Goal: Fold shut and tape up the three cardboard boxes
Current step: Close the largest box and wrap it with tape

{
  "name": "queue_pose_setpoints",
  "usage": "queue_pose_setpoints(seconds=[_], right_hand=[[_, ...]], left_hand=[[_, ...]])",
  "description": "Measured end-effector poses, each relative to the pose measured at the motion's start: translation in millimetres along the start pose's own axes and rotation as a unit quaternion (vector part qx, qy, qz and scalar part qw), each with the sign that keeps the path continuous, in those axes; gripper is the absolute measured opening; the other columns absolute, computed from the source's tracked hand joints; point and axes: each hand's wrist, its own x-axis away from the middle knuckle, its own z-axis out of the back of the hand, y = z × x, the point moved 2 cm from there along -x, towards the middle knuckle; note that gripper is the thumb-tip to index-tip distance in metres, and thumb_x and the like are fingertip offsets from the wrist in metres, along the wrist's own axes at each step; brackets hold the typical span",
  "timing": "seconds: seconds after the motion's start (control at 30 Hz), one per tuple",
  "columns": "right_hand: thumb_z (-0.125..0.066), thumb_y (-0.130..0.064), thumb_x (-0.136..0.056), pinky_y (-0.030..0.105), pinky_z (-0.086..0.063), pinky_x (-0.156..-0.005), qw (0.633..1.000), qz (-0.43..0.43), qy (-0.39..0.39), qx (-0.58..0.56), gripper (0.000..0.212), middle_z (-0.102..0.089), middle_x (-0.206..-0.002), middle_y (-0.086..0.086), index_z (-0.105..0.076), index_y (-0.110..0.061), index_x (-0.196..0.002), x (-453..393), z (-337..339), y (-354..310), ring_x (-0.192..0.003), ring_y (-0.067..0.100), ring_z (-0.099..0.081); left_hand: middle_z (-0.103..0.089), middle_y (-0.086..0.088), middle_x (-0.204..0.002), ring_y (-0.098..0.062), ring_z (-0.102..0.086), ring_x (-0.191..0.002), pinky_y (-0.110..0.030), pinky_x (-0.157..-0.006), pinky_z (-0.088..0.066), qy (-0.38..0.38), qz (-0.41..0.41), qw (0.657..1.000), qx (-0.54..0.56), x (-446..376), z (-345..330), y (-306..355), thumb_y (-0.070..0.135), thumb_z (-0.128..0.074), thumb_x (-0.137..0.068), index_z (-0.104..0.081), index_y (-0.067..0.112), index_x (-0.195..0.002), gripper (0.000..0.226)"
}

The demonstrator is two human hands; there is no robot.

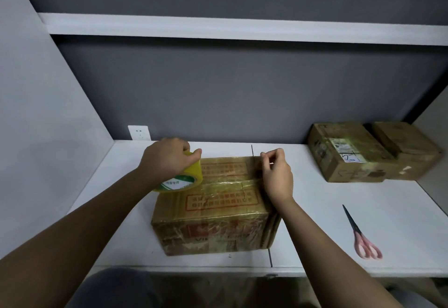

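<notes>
A brown cardboard box (215,210) with red print is set on the white table, flaps folded shut. A yellow tape roll (180,179) is held at its left top edge. Two closed boxes (349,154) are placed together far right.

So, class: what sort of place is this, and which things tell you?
Probably a packing bench: a white worktop holding cardboard boxes, a tape roll held by the left hand, and scissors.

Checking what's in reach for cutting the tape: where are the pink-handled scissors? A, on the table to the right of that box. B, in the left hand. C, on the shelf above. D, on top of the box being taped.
A: the scissors lie flat on the white table, right of the box.
</notes>
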Motion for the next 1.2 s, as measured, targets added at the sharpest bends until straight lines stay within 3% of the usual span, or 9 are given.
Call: queue_pose_setpoints(seconds=[0.07, 0.2, 0.33, 0.4, 0.53, 0.73, 0.97, 1.07, 1.2], right_hand=[[-0.054, -0.027, -0.096, 0.029, -0.041, -0.070, 0.994, -0.037, -0.013, -0.100, 0.018, -0.061, -0.078, -0.010, -0.052, -0.016, -0.083, -2.4, 6.5, 0.1, -0.074, 0.007, -0.058], [-0.060, -0.022, -0.093, 0.037, -0.049, -0.078, 0.967, -0.104, -0.061, -0.223, 0.017, -0.069, -0.085, 0.008, -0.057, -0.014, -0.078, -10.6, 23.3, -1.5, -0.082, 0.021, -0.063], [-0.059, -0.023, -0.093, 0.036, -0.048, -0.070, 0.980, -0.080, -0.070, -0.171, 0.020, -0.062, -0.072, 0.002, -0.054, -0.015, -0.075, -15.3, 33.6, -6.2, -0.068, 0.019, -0.060], [-0.058, -0.024, -0.093, 0.039, -0.049, -0.072, 0.986, -0.069, -0.074, -0.130, 0.020, -0.061, -0.073, 0.004, -0.053, -0.014, -0.077, -17.1, 34.8, -8.6, -0.067, 0.021, -0.058], [-0.060, -0.024, -0.092, 0.035, -0.050, -0.060, 0.995, -0.020, -0.062, -0.077, 0.024, -0.061, -0.067, 0.002, -0.050, -0.017, -0.072, -29.2, 48.7, -26.2, -0.050, 0.015, -0.053], [-0.062, -0.023, -0.090, 0.049, -0.056, -0.072, 0.999, 0.027, -0.039, -0.027, 0.020, -0.061, -0.066, -0.004, -0.056, -0.015, -0.073, -44.2, 80.7, -52.3, -0.065, 0.023, -0.064], [-0.060, -0.031, -0.089, 0.044, -0.054, -0.071, 0.998, 0.056, -0.013, 0.039, 0.020, -0.063, -0.064, -0.009, -0.057, -0.017, -0.074, -38.7, 98.6, -50.4, -0.070, 0.027, -0.063], [-0.060, -0.026, -0.091, 0.040, -0.052, -0.066, 0.999, 0.000, -0.037, -0.012, 0.025, -0.062, -0.065, -0.007, -0.052, -0.018, -0.068, -33.2, 87.1, -23.6, -0.060, 0.021, -0.058], [-0.061, -0.023, -0.092, 0.028, -0.047, -0.053, 0.987, -0.100, -0.065, -0.110, 0.023, -0.063, -0.071, 0.004, -0.056, -0.010, -0.073, -20.0, 64.8, 19.5, -0.052, 0.013, -0.049]], left_hand=[[-0.060, -0.003, -0.066, -0.014, -0.054, -0.058, -0.022, -0.054, -0.039, 0.008, 0.002, 1.000, 0.000, 0.4, -1.4, 1.1, 0.051, -0.043, -0.093, -0.062, 0.015, -0.068, 0.048], [-0.061, -0.005, -0.069, -0.016, -0.051, -0.059, -0.024, -0.053, -0.036, 0.021, -0.030, 0.999, -0.017, 4.6, -5.8, 4.4, 0.048, -0.042, -0.093, -0.062, 0.013, -0.073, 0.045], [-0.058, 0.001, -0.069, -0.016, -0.054, -0.058, -0.032, -0.055, -0.044, -0.021, -0.124, 0.992, 0.015, 10.0, -5.0, -0.4, 0.043, -0.054, -0.087, -0.043, 0.027, -0.095, 0.021], [-0.056, 0.004, -0.070, -0.012, -0.053, -0.059, -0.029, -0.052, -0.041, -0.043, -0.154, 0.987, 0.021, 9.5, -2.5, -5.5, 0.040, -0.056, -0.086, -0.039, 0.029, -0.091, 0.021], [-0.050, 0.008, -0.066, -0.011, -0.048, -0.057, -0.021, -0.048, -0.030, -0.057, -0.180, 0.982, 0.025, 11.3, -2.3, -1.8, 0.039, -0.057, -0.085, -0.036, 0.030, -0.080, 0.023], [-0.054, 0.004, -0.067, -0.013, -0.050, -0.057, -0.026, -0.050, -0.036, -0.085, -0.166, 0.982, 0.018, 9.2, -4.9, 5.9, 0.040, -0.056, -0.085, -0.037, 0.028, -0.081, 0.023], [-0.054, 0.007, -0.073, -0.014, -0.051, -0.064, -0.026, -0.052, -0.036, -0.057, -0.167, 0.984, 0.007, 8.8, -8.6, 11.3, 0.039, -0.051, -0.090, -0.044, 0.030, -0.084, 0.013], [-0.059, 0.010, -0.089, -0.014, -0.055, -0.078, -0.025, -0.061, -0.041, -0.006, -0.120, 0.990, 0.075, 14.0, -10.3, 3.2, 0.040, -0.054, -0.091, -0.057, 0.033, -0.091, 0.008], [-0.062, 0.008, -0.087, -0.014, -0.054, -0.077, -0.026, -0.063, -0.040, 0.027, -0.067, 0.994, 0.086, 18.2, -16.0, 12.9, 0.042, -0.056, -0.090, -0.065, 0.028, -0.091, 0.017]])
